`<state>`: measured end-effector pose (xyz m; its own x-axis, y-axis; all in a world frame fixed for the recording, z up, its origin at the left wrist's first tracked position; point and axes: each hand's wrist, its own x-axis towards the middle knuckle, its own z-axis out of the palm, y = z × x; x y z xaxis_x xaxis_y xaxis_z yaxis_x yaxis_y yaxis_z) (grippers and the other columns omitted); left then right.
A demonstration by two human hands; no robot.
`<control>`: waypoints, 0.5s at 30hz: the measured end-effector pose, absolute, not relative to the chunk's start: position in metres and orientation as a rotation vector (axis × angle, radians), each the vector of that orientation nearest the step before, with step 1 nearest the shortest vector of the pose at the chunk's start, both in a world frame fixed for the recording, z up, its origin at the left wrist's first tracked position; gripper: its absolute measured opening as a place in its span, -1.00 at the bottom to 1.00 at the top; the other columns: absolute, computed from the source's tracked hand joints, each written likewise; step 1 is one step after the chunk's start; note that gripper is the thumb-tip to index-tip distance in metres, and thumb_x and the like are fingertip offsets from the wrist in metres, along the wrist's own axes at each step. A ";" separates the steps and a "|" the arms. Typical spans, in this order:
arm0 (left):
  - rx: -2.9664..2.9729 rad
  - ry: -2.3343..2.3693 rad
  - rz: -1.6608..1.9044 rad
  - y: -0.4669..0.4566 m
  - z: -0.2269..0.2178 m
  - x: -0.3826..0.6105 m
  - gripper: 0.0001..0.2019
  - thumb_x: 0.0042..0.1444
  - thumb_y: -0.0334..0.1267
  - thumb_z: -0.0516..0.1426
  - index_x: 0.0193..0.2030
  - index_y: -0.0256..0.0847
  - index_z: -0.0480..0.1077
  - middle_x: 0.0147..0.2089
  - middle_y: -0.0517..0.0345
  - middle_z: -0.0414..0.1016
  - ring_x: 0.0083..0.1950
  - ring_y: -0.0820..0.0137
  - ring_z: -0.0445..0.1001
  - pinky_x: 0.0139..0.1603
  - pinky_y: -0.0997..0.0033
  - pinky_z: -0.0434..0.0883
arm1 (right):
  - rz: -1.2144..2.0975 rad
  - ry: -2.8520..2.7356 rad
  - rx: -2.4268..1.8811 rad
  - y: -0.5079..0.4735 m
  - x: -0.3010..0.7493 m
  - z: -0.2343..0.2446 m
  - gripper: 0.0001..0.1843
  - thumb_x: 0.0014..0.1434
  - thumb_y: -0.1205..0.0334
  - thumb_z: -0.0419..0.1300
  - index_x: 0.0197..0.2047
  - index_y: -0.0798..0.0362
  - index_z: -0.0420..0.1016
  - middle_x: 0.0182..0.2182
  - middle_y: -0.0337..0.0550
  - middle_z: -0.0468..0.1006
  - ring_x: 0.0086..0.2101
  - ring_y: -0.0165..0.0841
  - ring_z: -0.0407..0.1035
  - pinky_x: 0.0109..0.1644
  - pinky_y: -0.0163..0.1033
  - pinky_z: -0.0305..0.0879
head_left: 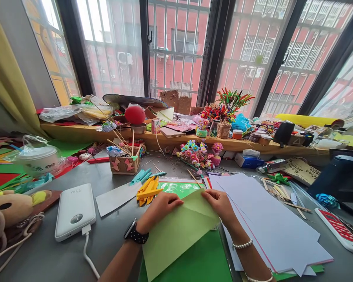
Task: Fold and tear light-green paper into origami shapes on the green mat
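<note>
A sheet of light green paper [176,231] is held up between my two hands, tilted, with a crease line across its upper right part. My left hand [164,205] pinches its upper left edge between thumb and fingers. At the top right corner, my right hand [219,201] grips the same sheet with thumb and fingertips. Below the paper lies a darker green sheet or pack [206,258] in a clear sleeve. Folded orange paper strips [148,190] sit just beyond my left hand, with folded blue strips [141,176] behind them.
White paper sheets [264,219] are stacked on the right, near a red-keyed calculator [341,231]. A white power bank [76,211] with a cable lies left, beside a white paper strip [117,197]. A cardboard box [125,164] and pompom flowers [197,154] stand behind.
</note>
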<state>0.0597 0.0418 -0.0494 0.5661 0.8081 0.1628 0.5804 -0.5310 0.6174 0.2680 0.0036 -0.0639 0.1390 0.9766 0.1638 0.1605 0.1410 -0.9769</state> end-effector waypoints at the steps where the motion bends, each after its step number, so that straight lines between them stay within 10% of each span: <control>1: 2.271 1.117 0.612 0.043 -0.049 0.057 -0.63 0.02 -0.01 -0.05 -0.51 -0.23 0.40 -0.56 0.21 0.37 -0.50 0.45 0.27 -0.51 0.54 0.11 | 0.898 -1.203 -1.257 0.004 0.272 -0.062 -0.70 -0.12 0.03 0.20 -0.46 0.13 0.51 -0.56 -0.16 0.52 -0.52 -0.36 0.36 -0.46 -0.32 0.25; 15: 1.943 1.249 0.858 0.044 -0.043 0.052 -0.63 -0.03 0.02 -0.03 -0.55 -0.25 0.33 -0.59 0.25 0.22 -0.53 0.47 0.18 -0.55 0.53 0.09 | 0.971 -1.114 -1.185 0.003 0.263 -0.060 -0.65 -0.15 -0.02 0.21 -0.54 0.15 0.46 -0.65 -0.22 0.45 -0.59 -0.43 0.33 -0.46 -0.34 0.29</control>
<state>0.0515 0.0437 -0.0425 0.3271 0.9294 0.1709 0.4928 -0.3221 0.8084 0.2635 0.0027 -0.0595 0.1980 0.9709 0.1349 -0.0011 0.1378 -0.9905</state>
